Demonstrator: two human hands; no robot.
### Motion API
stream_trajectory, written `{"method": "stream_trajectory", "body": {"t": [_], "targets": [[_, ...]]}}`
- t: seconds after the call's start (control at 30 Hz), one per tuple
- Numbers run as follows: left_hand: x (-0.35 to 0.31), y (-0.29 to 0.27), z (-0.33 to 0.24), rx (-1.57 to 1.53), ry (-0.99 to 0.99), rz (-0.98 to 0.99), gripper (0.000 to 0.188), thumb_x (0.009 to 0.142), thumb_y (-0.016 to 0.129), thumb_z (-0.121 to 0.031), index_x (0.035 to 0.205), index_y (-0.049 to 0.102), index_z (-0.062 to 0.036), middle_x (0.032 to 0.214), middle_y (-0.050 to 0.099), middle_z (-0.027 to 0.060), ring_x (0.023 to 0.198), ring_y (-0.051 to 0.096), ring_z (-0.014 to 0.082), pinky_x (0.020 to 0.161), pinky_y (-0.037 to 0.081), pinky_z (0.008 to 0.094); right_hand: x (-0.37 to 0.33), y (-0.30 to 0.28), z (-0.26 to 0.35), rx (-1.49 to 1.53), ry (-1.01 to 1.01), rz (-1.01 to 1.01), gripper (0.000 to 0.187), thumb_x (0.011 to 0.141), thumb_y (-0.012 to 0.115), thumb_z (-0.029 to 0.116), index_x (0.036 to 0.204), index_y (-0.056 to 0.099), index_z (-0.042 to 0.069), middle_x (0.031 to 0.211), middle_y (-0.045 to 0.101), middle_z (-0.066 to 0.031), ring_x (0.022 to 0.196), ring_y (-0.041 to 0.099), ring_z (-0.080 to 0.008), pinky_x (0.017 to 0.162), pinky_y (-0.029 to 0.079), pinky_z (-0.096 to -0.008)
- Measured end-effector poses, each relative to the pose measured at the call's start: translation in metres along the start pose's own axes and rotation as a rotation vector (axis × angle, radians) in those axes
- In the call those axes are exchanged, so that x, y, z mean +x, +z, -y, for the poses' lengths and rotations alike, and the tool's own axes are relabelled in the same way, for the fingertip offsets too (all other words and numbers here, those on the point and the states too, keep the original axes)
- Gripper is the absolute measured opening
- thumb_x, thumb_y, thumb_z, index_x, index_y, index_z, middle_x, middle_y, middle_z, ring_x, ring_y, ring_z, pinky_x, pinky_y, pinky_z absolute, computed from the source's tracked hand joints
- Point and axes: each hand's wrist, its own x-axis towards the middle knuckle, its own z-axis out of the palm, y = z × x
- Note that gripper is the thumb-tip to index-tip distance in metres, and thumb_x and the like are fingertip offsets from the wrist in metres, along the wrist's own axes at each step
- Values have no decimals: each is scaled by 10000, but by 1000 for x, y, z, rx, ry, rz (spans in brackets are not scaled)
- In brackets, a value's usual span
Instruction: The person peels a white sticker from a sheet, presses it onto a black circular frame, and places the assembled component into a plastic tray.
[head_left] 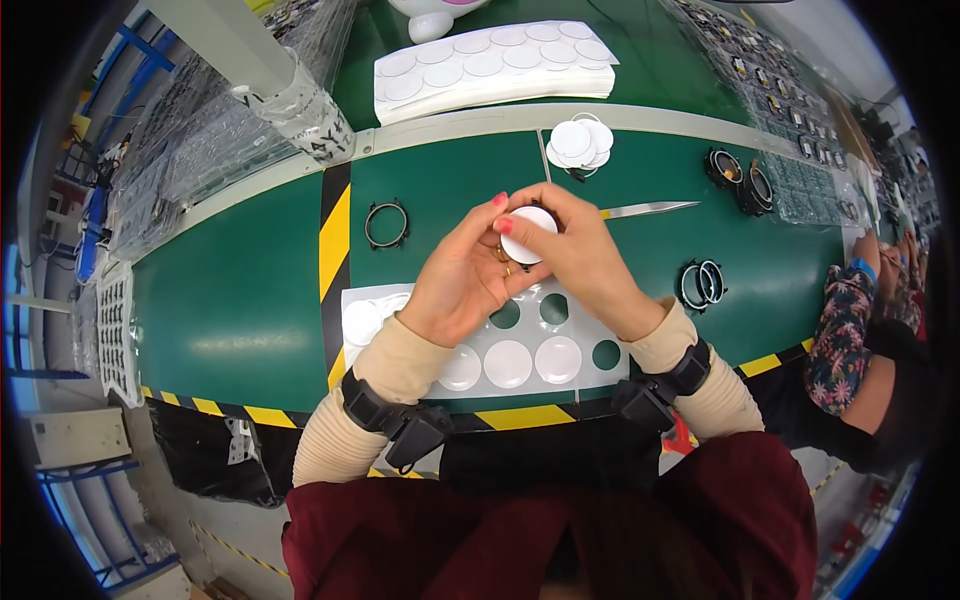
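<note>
Between my two hands is a small dark round case with a white disc (527, 238) over its face. My left hand (462, 282) cups it from the left and below, fingers curled round its edge. My right hand (588, 258) grips it from the right, its thumb lying on the white disc. Under my wrists lies a sheet of round white stickers (533, 381), with several circles peeled out and green table showing through. Loose white discs (362, 325) rest at its left end. A pointed silver blade (655, 209) with a yellow handle lies just beyond my right hand.
On the green table (230, 290), a dark ring (386, 225) lies left and more rings (701, 285) right. Round cases (738, 180) stand far right, near a pile of white discs (580, 142). Behind the rail is a stack of sticker sheets (495, 62). Another person's arm (845, 330) is at right.
</note>
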Motion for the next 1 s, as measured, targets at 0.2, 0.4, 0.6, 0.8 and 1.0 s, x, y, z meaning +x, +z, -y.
{"method": "stream_trajectory", "body": {"t": [0.2,0.4,0.6,0.8,1.0], "targets": [[-2,8,-2,30,-23,-43,321,934,441,-300,1076,502,-18,1064,568,106,996,571,193,892,489,369,-3,-5,0,67,83,61,170,869,578,136,975,565,4,840,584,-18,744,536,-70,646,451,-195],[-1,2,-3,126,-6,-106,323,928,461,-302,1073,507,-16,1060,568,116,997,570,198,886,494,354,-7,0,3,-119,4,109,254,821,587,120,1025,529,-18,881,593,-46,729,551,-96,657,460,-223],[1,4,-5,83,26,-76,295,926,476,-280,1068,493,-23,1051,564,107,992,572,194,890,493,354,-7,-8,2,115,-23,113,349,765,510,12,1113,481,-1,938,571,-82,827,540,-105,704,460,-238],[1,7,-3,81,56,-87,238,929,474,-260,1034,480,-47,1011,559,87,986,573,186,900,489,361,-5,-10,-2,113,4,67,372,778,541,-21,1140,468,23,1045,540,-61,901,535,-107,771,449,-238],[9,-18,-4,19,122,-116,211,941,444,-247,935,461,-37,1017,559,104,999,567,217,926,470,375,-8,-3,-4,-346,-337,-100,195,809,575,19,1001,546,8,1000,558,-52,857,545,-111,728,448,-234]]}}
